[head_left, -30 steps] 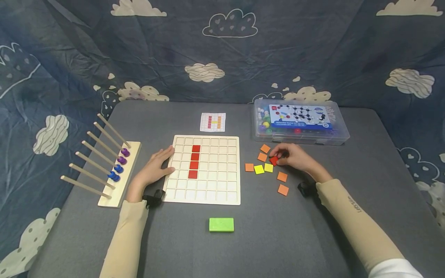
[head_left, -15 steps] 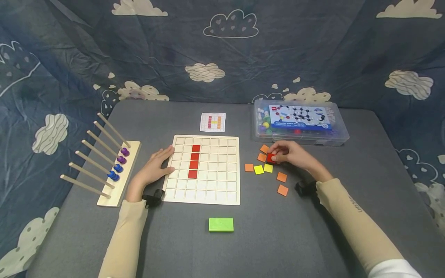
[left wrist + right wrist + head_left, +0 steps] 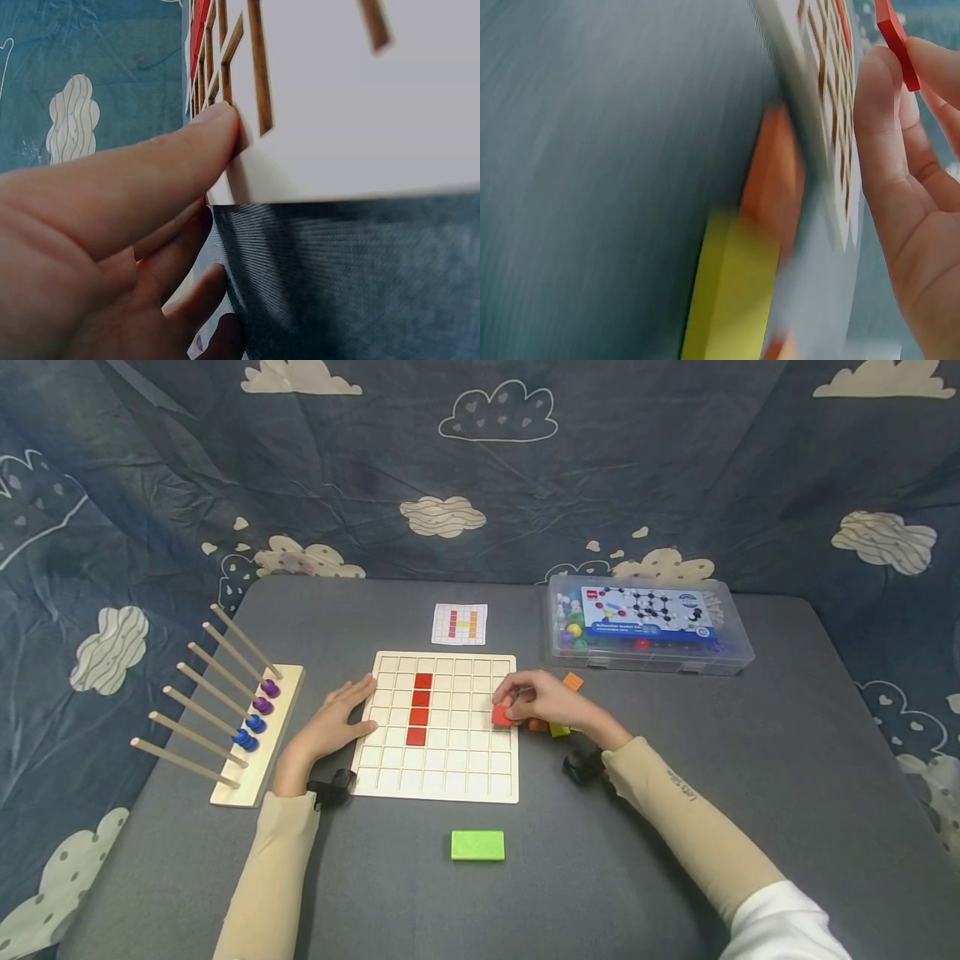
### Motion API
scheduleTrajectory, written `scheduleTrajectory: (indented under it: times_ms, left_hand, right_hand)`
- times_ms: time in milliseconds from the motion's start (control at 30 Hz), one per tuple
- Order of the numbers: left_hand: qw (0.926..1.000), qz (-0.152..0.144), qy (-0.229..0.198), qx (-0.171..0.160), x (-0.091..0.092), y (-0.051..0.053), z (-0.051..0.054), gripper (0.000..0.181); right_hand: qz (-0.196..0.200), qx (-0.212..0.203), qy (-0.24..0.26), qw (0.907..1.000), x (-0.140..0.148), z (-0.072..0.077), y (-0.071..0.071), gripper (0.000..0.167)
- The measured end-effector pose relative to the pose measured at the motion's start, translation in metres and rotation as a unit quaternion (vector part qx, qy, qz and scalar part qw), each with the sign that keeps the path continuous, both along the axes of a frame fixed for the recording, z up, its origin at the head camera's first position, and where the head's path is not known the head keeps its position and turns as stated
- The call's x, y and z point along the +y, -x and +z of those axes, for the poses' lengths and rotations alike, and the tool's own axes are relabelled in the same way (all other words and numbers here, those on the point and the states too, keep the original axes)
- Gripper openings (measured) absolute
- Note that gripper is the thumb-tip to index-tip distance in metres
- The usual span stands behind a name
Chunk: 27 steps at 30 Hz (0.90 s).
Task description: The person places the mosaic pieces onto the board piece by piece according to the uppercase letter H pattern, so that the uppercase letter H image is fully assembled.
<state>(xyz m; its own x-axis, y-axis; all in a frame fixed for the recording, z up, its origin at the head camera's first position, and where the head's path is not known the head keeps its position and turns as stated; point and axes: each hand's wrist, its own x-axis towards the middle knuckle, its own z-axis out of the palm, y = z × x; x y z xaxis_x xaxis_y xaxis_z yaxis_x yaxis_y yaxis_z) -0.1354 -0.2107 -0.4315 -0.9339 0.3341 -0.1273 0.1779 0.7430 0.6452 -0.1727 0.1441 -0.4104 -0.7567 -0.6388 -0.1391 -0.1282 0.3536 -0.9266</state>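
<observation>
A wooden grid board [image 3: 450, 768] lies mid-table with a vertical column of several red tiles [image 3: 418, 717] in its left half. My left hand [image 3: 327, 727] rests along the board's left edge; in the left wrist view the thumb of that hand [image 3: 112, 225] touches the board's rim [image 3: 259, 176]. Over the board's right edge, my right hand [image 3: 543, 702] pinches a red tile [image 3: 502, 716] between thumb and fingers. The right wrist view also has this red tile [image 3: 895, 41] in the right hand [image 3: 922, 202], held off the board.
Orange tiles [image 3: 573, 682] and yellow tiles [image 3: 558, 730] lie right of the board, partly hidden by the right arm. A pattern card [image 3: 459, 624] and a plastic box [image 3: 648, 625] are behind. A peg stand [image 3: 258, 735] stands left; a green block [image 3: 477, 846] lies in front.
My right hand has lifted the red tile from among the loose tiles and carried it left, over the board's right edge. The left hand has stayed in place.
</observation>
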Motion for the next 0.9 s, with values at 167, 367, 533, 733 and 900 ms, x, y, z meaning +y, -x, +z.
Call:
scheduleTrajectory:
  times_ms: [167, 367, 533, 733, 900]
  left_hand:
    - [1.0, -0.005, 0.002, 0.004, -0.001, 0.0, 0.0, 0.067]
    - [1.0, -0.006, 0.005, 0.003, -0.001, 0.001, 0.001, 0.067]
    - [1.0, -0.006, 0.005, -0.002, -0.001, 0.001, 0.001, 0.067]
    - [0.9999, -0.007, 0.005, -0.012, -0.001, 0.001, 0.003, 0.069]
    - [0.9998, -0.006, 0.003, -0.016, 0.0, 0.0, 0.004, 0.069]
  right_hand:
    - [0.037, 0.01, 0.017, 0.9991, -0.039, -0.003, -0.003, 0.02]
    - [0.068, -0.007, 0.021, 0.9974, -0.074, -0.004, -0.009, 0.021]
    - [0.08, -0.005, 0.01, 0.9967, -0.094, -0.006, -0.016, 0.021]
    - [0.096, 0.024, -0.013, 0.995, -0.111, -0.006, -0.021, 0.019]
    - [0.098, 0.085, -0.07, 0.9891, -0.119, -0.004, -0.025, 0.019]
